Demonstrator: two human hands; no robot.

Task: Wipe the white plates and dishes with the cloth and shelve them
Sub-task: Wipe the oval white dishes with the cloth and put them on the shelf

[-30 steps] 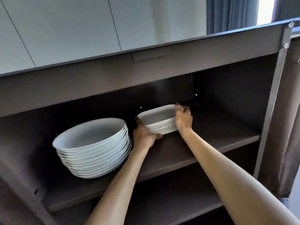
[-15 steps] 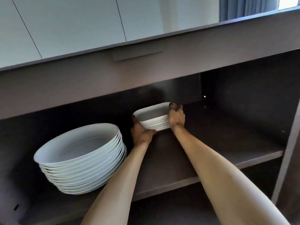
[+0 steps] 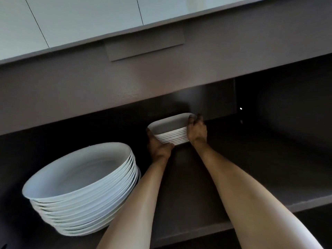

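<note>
Both hands, left (image 3: pixel 159 150) and right (image 3: pixel 196 133), clamp the dish stack (image 3: pixel 170 133) deep on the shelf (image 3: pixel 260 177), plates (image 3: pixel 82 187) shelved left of my grip; release remains, no cloth visible.

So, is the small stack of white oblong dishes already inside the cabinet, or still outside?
Inside. The small stack of white oblong dishes sits deep on the dark shelf, gripped by the left hand and right hand.

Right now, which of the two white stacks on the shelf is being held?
The small stack of rectangular dishes at the back: the left hand and right hand grip its two ends. The large stack of round plates at front left is untouched.
</note>
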